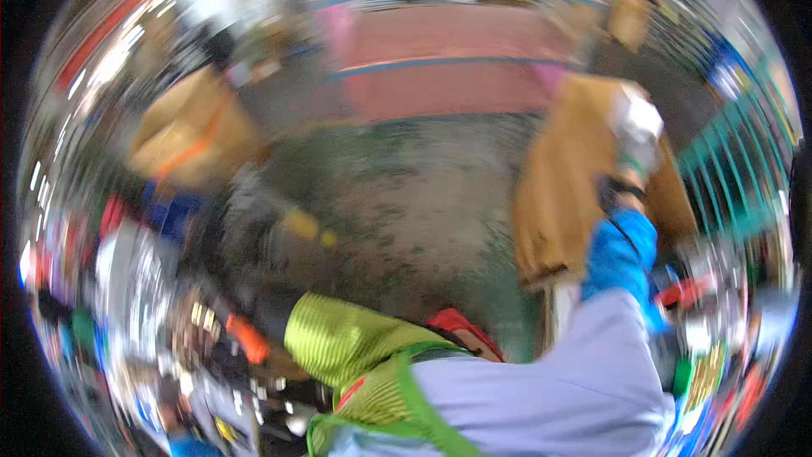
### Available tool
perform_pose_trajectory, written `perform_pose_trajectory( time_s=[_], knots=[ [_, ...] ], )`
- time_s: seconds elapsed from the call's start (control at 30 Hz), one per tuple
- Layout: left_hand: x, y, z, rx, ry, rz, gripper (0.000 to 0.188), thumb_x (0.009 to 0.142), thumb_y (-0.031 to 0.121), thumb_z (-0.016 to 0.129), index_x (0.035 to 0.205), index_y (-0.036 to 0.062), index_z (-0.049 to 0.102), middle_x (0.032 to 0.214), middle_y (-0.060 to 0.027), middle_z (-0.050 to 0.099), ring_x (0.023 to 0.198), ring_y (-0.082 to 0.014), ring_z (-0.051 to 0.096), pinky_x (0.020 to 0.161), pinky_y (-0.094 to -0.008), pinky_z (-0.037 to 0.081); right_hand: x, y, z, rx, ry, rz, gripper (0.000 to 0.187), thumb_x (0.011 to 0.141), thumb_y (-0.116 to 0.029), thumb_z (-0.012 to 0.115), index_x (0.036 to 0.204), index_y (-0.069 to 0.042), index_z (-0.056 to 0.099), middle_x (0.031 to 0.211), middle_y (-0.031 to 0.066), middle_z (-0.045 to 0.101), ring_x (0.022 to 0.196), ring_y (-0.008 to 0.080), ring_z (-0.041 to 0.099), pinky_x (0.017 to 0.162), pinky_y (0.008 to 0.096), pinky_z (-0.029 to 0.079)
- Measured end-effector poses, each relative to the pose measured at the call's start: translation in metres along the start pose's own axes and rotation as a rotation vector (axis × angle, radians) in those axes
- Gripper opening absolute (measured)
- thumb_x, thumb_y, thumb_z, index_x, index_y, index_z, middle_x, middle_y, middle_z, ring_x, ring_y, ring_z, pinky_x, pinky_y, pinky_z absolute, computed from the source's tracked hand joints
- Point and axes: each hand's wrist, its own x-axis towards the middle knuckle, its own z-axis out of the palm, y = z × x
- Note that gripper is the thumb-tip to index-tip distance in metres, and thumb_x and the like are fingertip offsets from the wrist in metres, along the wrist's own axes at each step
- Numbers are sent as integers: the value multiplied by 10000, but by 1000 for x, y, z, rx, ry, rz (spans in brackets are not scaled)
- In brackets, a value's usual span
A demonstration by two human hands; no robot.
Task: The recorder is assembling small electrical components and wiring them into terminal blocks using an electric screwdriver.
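Observation:
My right arm, in a pale lilac sleeve with a bright blue cuff, reaches forward over a large brown cardboard box (562,178). At the far end of the box, my right hand (636,125), in a white glove, lies over or against it. Its fingers are smeared by motion, so their grip cannot be read. A dark band circles that wrist. Near the lower left rim, a blurred shape that appears to be my left hand (173,410) shows beyond a bit of blue sleeve. Whether it holds anything is not visible.
Another cardboard box (194,131) with an orange stripe stands at the left. Ahead is a pink, tiered structure (457,38) with blue edging. A teal barred frame (734,165) is at the right. The worn green-grey floor (423,186) lies between. Blurred clutter fills both sides.

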Motion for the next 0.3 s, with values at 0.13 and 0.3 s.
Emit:
perform_pose_trajectory(
  time_s=[0.13,0.3],
  knots=[
    [-72,-62,18,-65,-18,-57,605,839,461,577,1259,26,542,1226,-174,593,1162,-289,543,991,-381,421,-5,32,39,-36,-421,-56,539,882,-382,612,1280,-29,530,1231,209,583,1071,285,595,913,387,474],
    [-143,-52,-10,-308,30,-217,419,842,366,577,1084,29,635,976,-179,677,897,-282,650,770,-407,493,27,81,175,-1015,-474,-586,927,720,-799,492,1350,-121,448,1234,128,571,1101,321,558,925,537,429]
  ],
)
